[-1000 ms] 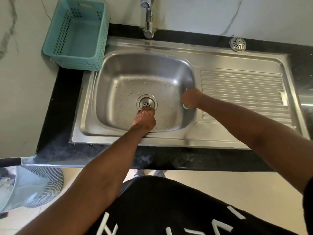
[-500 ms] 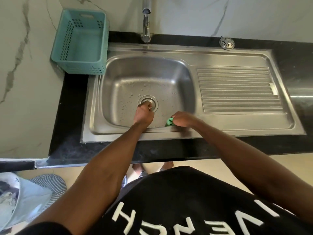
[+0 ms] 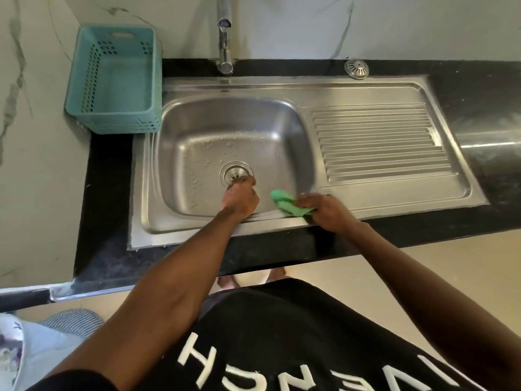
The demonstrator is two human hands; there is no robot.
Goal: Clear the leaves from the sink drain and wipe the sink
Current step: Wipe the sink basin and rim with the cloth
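Observation:
The steel sink (image 3: 282,119) has a wet basin with water drops and a round drain (image 3: 233,172) at its middle. No leaves show in the basin. My left hand (image 3: 241,197) reaches into the basin, its fingertips pinched together at the drain's near edge; what they pinch is hidden. My right hand (image 3: 327,211) rests on the sink's front right rim and grips a crumpled green cloth (image 3: 287,206), which hangs over the basin's near right corner.
A teal plastic basket (image 3: 112,80) stands on the black counter (image 3: 110,193) left of the sink. The tap (image 3: 224,43) rises behind the basin. A ribbed draining board (image 3: 377,142) lies to the right, with a round metal strainer cap (image 3: 356,68) behind it.
My right hand has slid with the green cloth from the basin's right wall down to its near right corner and rim. My left hand has stayed at the drain. The view has shifted.

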